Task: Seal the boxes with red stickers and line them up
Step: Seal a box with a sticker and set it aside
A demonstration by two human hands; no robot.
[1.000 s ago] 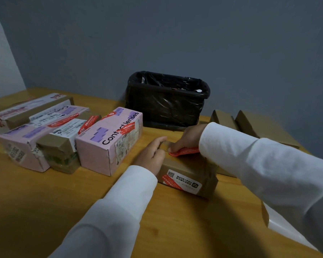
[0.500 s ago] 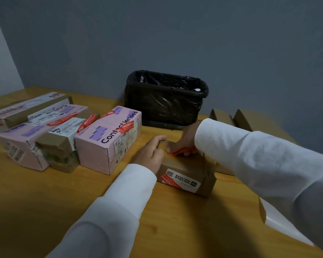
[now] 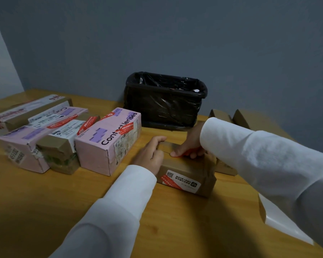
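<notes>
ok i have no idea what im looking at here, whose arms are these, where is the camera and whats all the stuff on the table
There is no machine here: a person in white sleeves works with bare hands, and the one camera sits on their head, looking forward and down.

On the wooden table the left hand steadies a small brown box. The right hand presses a red sticker, mostly hidden under its fingers, onto the box top.

To the left stands a row of boxes, among them a pink box printed "Contact lenses", already carrying red stickers. Behind is a bin with a black bag, and more brown boxes lie to the right, partly hidden by the sleeve.
</notes>
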